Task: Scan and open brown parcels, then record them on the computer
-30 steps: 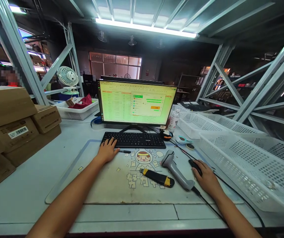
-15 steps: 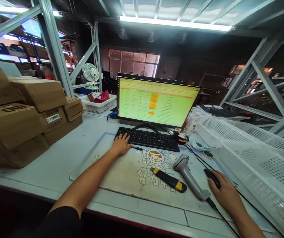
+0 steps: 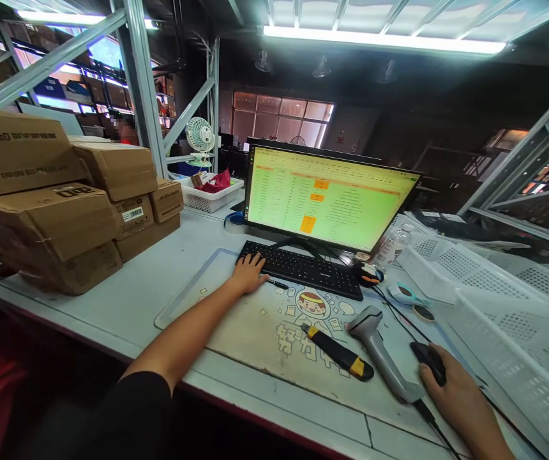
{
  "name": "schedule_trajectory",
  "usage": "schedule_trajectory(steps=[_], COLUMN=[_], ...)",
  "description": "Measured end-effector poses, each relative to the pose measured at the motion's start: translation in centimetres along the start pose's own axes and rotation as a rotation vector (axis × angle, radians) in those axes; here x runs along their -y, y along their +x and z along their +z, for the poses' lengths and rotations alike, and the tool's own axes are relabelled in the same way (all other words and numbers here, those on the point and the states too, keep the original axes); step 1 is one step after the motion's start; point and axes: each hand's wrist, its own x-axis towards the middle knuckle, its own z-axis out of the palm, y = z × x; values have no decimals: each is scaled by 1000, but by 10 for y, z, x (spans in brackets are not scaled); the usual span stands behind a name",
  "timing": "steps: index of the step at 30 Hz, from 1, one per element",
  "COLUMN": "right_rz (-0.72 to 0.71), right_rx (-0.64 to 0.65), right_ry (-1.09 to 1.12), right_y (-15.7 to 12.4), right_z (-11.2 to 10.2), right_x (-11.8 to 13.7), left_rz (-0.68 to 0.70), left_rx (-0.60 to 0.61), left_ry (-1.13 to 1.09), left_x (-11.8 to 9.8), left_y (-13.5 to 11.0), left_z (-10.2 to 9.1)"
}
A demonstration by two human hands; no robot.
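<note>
My left hand (image 3: pixel 247 275) rests with fingers spread on the left end of a black keyboard (image 3: pixel 303 269). My right hand (image 3: pixel 456 396) lies curled over a black mouse (image 3: pixel 428 360) at the right of the desk mat (image 3: pixel 265 332). Between the hands lie a grey barcode scanner (image 3: pixel 382 354) and a black and yellow utility knife (image 3: pixel 339 352). A monitor (image 3: pixel 327 199) with a green table on screen stands behind the keyboard. A black pen (image 3: pixel 278 283) lies just in front of the keyboard.
Stacked cardboard boxes (image 3: pixel 64 191) fill the table's left side. White perforated baskets (image 3: pixel 504 300) line the right. Tape rolls (image 3: pixel 403 295) and a plastic bottle (image 3: pixel 392 246) sit near the monitor. A basket with red cloth (image 3: pixel 212 188) and a small fan (image 3: pixel 200 137) stand behind.
The view has swung left, showing more of the boxes. The pop-up window on the screen has gone, leaving the table with orange cells. Both hands stay on keyboard and mouse.
</note>
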Motion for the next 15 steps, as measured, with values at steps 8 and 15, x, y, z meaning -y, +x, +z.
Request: schedule_trajectory(steps=[8, 15], right_rz=[13, 80], right_rx=[7, 68], right_ry=[5, -30], right_y=[-2, -2], right_z=[-6, -5], right_x=[6, 7], left_rz=[3, 0], left_rx=[7, 12], left_ry=[-5, -8], left_x=[1, 0], left_y=[1, 0], left_z=[0, -2])
